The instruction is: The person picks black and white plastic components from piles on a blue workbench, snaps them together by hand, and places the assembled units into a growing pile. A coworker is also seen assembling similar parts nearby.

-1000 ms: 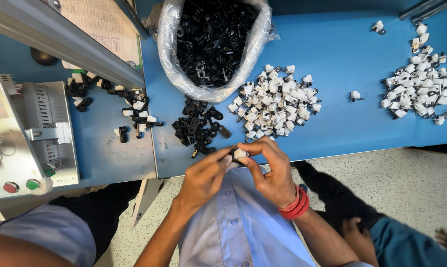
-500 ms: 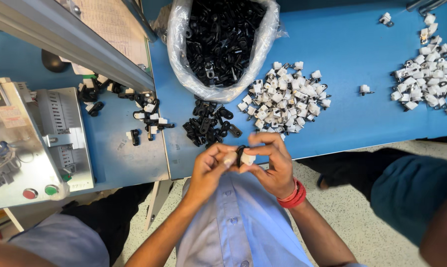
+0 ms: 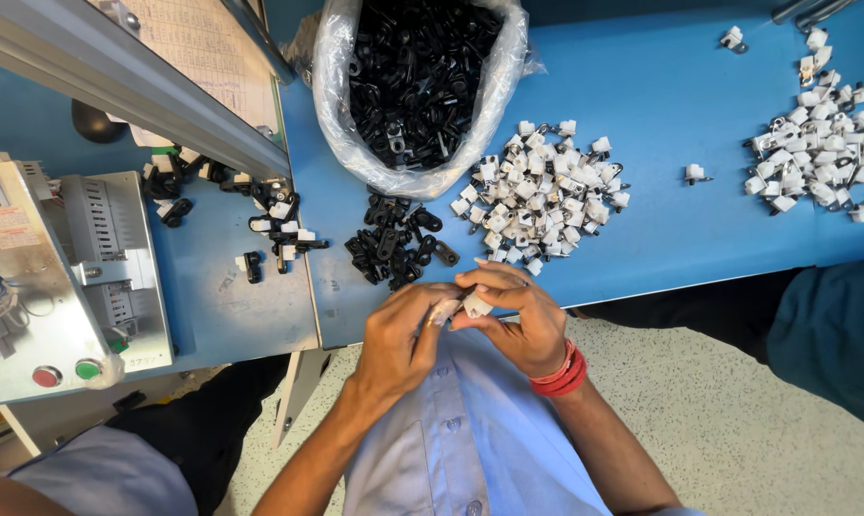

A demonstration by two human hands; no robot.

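Note:
My left hand (image 3: 403, 334) and my right hand (image 3: 518, 315) meet just off the near edge of the blue table (image 3: 680, 105), over my light blue shirt. Together they pinch one small white plastic piece (image 3: 474, 305) between the fingertips; any black part on it is hidden by the fingers. Red bands circle my right wrist. Just beyond the hands lies a small heap of black clips (image 3: 394, 239), and to its right a pile of white pieces (image 3: 547, 196). An open clear bag of black clips (image 3: 422, 67) stands behind them.
A grey machine with a red and a green button (image 3: 64, 287) stands at the left. Assembled black-and-white parts (image 3: 270, 225) lie beside it, under a slanted metal rail (image 3: 117, 81). Another white pile (image 3: 819, 143) sits far right. Another person's blue-clad leg (image 3: 829, 325) is at the right.
The view has shifted a little. My hands stay together at the table edge, fingers working the white piece; it has turned between the fingertips.

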